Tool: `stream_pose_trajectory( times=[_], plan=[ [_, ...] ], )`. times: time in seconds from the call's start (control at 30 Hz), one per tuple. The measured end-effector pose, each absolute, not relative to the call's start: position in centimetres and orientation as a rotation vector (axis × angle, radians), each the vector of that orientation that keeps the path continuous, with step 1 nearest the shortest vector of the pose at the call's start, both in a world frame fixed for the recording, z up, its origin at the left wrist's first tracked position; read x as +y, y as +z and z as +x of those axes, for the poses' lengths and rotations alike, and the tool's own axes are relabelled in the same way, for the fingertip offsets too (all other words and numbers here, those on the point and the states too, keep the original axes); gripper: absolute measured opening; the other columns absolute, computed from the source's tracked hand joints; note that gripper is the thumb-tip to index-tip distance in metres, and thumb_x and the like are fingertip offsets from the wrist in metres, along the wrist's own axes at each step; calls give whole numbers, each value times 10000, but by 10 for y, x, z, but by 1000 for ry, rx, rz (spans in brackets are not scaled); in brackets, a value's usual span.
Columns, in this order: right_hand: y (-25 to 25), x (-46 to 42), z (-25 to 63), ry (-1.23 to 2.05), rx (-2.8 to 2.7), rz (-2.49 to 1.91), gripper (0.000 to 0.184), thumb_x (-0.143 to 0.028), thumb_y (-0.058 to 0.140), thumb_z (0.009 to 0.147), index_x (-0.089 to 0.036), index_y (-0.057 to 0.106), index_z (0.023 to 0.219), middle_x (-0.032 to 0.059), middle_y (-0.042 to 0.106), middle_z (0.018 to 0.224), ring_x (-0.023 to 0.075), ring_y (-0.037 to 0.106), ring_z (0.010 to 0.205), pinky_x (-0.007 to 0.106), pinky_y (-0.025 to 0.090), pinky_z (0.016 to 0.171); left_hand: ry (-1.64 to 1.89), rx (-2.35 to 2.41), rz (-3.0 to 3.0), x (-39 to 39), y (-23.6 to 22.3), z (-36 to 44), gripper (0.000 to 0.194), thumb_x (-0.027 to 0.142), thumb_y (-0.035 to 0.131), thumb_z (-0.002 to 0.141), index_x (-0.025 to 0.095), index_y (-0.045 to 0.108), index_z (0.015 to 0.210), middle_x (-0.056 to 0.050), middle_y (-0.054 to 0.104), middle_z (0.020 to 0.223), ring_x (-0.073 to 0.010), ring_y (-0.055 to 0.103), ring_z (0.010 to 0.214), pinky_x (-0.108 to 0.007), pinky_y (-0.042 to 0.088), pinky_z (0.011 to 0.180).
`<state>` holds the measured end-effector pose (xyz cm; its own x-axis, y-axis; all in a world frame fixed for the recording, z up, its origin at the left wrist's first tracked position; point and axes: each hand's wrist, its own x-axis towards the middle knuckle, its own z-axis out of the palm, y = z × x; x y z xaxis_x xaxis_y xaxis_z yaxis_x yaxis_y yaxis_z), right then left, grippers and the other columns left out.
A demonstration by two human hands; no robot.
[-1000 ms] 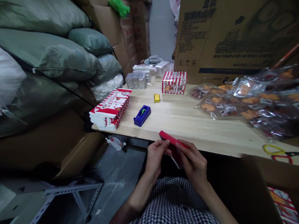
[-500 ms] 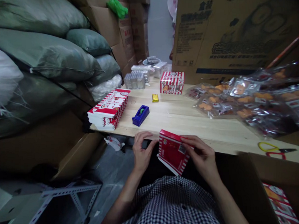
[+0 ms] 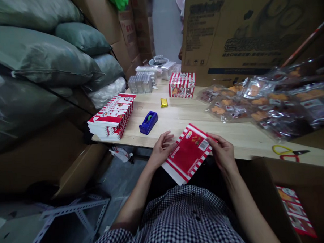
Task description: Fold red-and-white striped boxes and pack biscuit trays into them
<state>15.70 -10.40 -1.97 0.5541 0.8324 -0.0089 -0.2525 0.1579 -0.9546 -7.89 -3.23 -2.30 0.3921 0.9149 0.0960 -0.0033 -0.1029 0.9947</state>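
A red-and-white striped carton (image 3: 189, 154) is tilted between my hands in front of the table edge, its barcode face towards me and a white flap at its lower left. My right hand (image 3: 222, 151) pinches its right upper corner, thumb on the face. At the left edge, my left hand (image 3: 162, 150) has its thumb against the carton, with its fingers bent behind that edge. Beyond the hands, a blue tape dispenser (image 3: 148, 123) with a green core stands on the table. A small yellow packet (image 3: 164, 102) lies farther back.
A stack of flat cartons (image 3: 111, 117) is at left on the table (image 3: 178, 115). One formed striped box (image 3: 182, 85) stands at the back. Bagged goods (image 3: 259, 103) and scissors (image 3: 290, 153) are at right. Below right, an open cardboard box (image 3: 303, 170) holds a striped carton.
The carton has turned so its face shows more fully and its top leans right. My left hand has moved right and onto the carton's left edge. The view has shifted slightly.
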Motion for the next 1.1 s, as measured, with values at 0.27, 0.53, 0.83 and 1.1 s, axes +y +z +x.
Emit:
stream_pose_trajectory(
  times=[0.27,0.53,0.83,1.1],
  plan=[
    [-62,-91,183,784,-462,-1251,393,-398,880,621,-191,777,938,56,784,897,190,708,724,368,590,733,591,816,1618,-11,-43,-76,448,501,590,894,123,720,1098,-61,754,930,-182,684,795,-272,522,728],
    [-100,-60,206,684,-679,-1450,447,-495,828,616,-159,752,902,96,774,922,251,706,850,416,565,828,578,921,2001,69,-64,-37,358,401,573,888,136,674,670,12,587,613,-126,528,615,-231,412,624],
    [-107,-62,203,440,-831,-1695,467,-476,711,719,-157,732,1060,161,659,1120,359,531,1122,569,336,1075,799,1028,2192,89,-92,-4,190,293,664,866,152,710,985,-113,696,1033,-236,617,1035,-400,439,1005],
    [-71,-33,236,321,-578,-1591,410,-336,790,714,-204,715,1095,108,597,1216,331,447,1239,523,300,1122,1132,1092,2045,73,-69,-36,341,362,546,947,165,624,1214,-134,645,1218,-237,611,1115,-417,465,1012]
  ],
)
